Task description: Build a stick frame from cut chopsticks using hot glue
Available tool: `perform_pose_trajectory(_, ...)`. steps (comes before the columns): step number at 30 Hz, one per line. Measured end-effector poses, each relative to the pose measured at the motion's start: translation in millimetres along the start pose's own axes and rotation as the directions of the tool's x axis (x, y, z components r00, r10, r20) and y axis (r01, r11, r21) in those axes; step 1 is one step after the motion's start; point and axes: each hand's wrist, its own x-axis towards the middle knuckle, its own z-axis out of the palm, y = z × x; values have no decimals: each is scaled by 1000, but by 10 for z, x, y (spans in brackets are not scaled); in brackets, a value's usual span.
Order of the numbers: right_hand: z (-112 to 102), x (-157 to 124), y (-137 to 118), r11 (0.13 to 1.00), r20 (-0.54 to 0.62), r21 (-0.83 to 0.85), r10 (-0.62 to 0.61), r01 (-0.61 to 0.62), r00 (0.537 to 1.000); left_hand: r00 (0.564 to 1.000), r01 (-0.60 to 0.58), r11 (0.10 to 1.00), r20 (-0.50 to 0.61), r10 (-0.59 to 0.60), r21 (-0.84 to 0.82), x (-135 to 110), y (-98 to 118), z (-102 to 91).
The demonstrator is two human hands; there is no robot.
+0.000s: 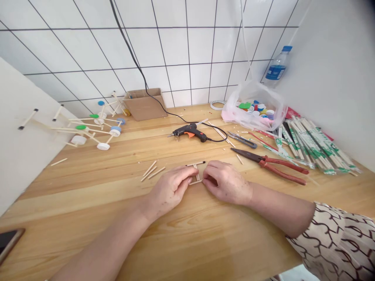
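Note:
Both hands work at a small frame of short wooden sticks lying on the table. One stick of it, at the far side, has a black tip. My left hand is closed at the left end of the near stick, thumb and forefinger pressed together. At that stick's right end my right hand pinches with thumb and fingers. Left of the hands lie several loose cut sticks. Beyond them a black hot glue gun with an orange trigger rests on its side, its nozzle pointing left.
Red-handled pliers and grey snips lie to the right, before wrapped chopsticks and a bag of bottle caps. A bottle stands behind. Stick cars with cap wheels, a cardboard box and a phone are leftward.

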Motion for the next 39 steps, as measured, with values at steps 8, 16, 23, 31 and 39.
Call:
perform_pose_trajectory(8, -3, -5, 7, 1000, 21, -14, 7, -7, 1000, 999, -33, 999, 0, 33, 16, -12, -36, 16)
perform_pose_trajectory(16, -5, -15, 6, 1000, 35, -26, 10, -9, 999, 998, -55, 997, 7, 55, 54, -20, -42, 13)
perform_pose_trajectory(23, -41, -5, -13, 999, 53, -21, 28, -27, 998, 996, -92, 993, -6, 92, 79, -36, -82, 29)
perform_pose_trajectory(31, -71, -3, 6, 1000, 60, -1, 30, -30, 998, 993, -115, 989, -18, 117, 87, -37, -87, 45)
perform_pose_trajectory(39, -48, -4, 16, 1000, 67, 3, 24, -24, 997, 990, -134, 986, -20, 137, 103, -40, -98, 53)
